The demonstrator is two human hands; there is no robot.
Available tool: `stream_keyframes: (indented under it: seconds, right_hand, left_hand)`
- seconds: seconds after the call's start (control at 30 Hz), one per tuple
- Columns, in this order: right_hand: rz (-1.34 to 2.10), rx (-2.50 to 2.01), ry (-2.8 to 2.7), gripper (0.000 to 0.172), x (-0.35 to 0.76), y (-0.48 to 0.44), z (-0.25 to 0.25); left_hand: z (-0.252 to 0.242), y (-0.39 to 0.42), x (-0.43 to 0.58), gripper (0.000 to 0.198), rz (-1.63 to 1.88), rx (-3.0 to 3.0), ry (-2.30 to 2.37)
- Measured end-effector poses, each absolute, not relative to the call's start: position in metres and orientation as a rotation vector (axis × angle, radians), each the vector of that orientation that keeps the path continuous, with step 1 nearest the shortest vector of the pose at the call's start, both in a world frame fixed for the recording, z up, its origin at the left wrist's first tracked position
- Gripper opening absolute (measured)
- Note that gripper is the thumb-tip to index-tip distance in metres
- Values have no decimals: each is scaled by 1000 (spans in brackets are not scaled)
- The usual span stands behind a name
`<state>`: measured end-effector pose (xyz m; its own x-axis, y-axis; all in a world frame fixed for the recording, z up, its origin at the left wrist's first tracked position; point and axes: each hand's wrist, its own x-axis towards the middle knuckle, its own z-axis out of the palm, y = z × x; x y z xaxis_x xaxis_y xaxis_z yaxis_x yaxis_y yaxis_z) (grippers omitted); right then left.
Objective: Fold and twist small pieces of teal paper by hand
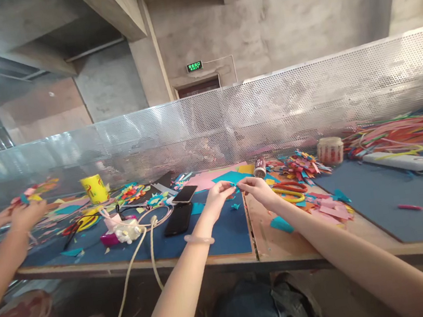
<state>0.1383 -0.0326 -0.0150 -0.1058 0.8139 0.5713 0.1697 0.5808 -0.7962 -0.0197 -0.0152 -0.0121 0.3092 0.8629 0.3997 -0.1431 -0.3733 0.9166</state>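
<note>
Nearest the camera are two bare forearms [184, 277], with one pale bracelet [199, 239] on the left wrist. Both hands are closed at the fingertips: the left hand [220, 195] and the right hand [257, 189] together pinch one small blue paper piece [237, 188], above the middle of the tabletop [227, 243].

Just nearer than the hands lies one loose blue scrap [235, 206]. Left of the hands, two dark phones [178, 220] lie one behind the other; farther left stands one cluster of plugs [127, 230]. Beyond the plugs, one yellow cup [95, 189] stands upright.

On the far side, slightly right of the hands, is one dark red can [260, 167]. Right of it sits one pile of multicoloured paper [301, 166], then one jar [330, 150]. At the right, one white power strip [401, 160] lies near a bundle of coloured strips [412, 133]; nearer is one pink stick [410, 207]. Pink scraps [331, 210] by the right forearm overlap too much to count.

At far left, a co-worker's two hands [28, 214] hold one multicoloured paper item [35, 191], blurred.
</note>
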Motion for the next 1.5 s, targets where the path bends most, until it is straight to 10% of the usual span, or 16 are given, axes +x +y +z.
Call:
stream_keyframes:
  seconds: [0.4,1.5]
  right_hand:
    - [-201,-838,-1861,19,144,-28,-11]
    - [190,-863,-1753,24,142,-32,-9]
  left_hand:
    - [-9,-19,-19,17,1335,1650,787]
    - [-6,-19,-20,24,1387,1705,730]
